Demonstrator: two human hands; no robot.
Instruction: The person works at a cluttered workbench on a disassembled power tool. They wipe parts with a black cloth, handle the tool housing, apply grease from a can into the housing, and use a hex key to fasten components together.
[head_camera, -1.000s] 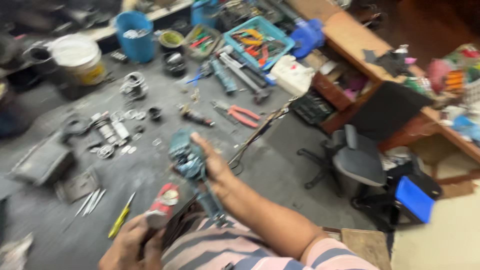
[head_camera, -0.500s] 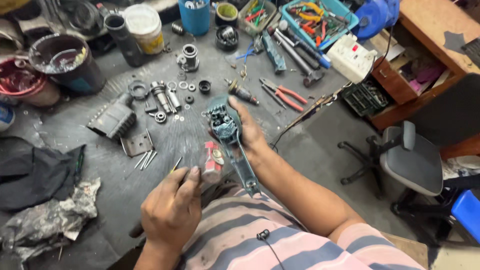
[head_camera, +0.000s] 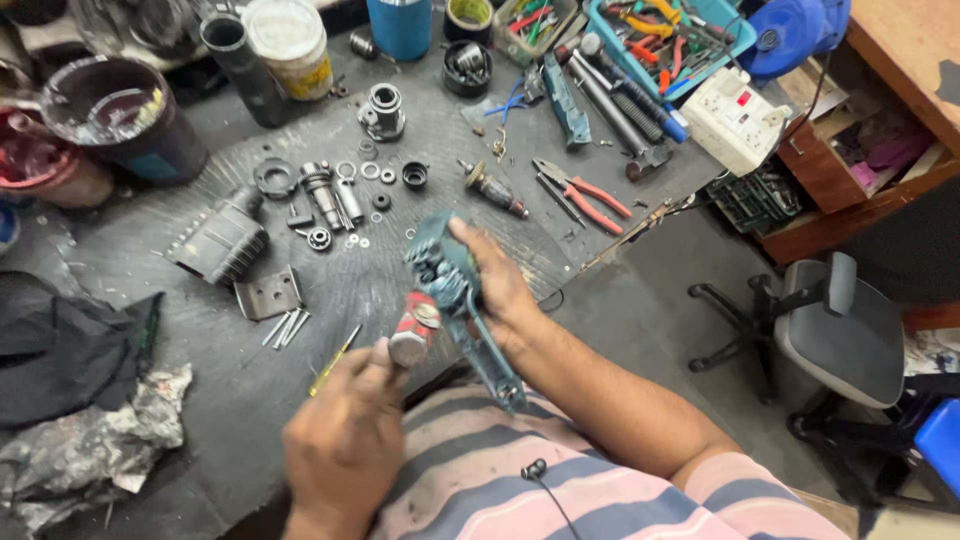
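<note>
My right hand (head_camera: 500, 290) grips a teal power-tool housing (head_camera: 452, 285) over the near edge of the workbench, its handle pointing back toward my striped shirt. My left hand (head_camera: 345, 440) is closed around a small red and silver cylindrical part (head_camera: 415, 330) and holds it against the left side of the housing. Just beyond the housing, disassembled metal parts (head_camera: 330, 195) lie spread on the dark bench (head_camera: 400, 120): rings, washers, a shaft and a black finned motor piece (head_camera: 220, 240).
Red-handled pliers (head_camera: 585, 190), a small armature (head_camera: 495, 190), loose screws (head_camera: 283, 325), a yellow screwdriver (head_camera: 335, 360). Paint tubs (head_camera: 125, 115) and a blue cup (head_camera: 400, 25) stand at the back, a blue tool tray (head_camera: 665, 30) back right, rags (head_camera: 80, 440) left, a grey office chair (head_camera: 830, 330) right.
The view swung left and steadied. My left hand rose from the bench edge and brought the red part against the housing, which my right hand kept holding.
</note>
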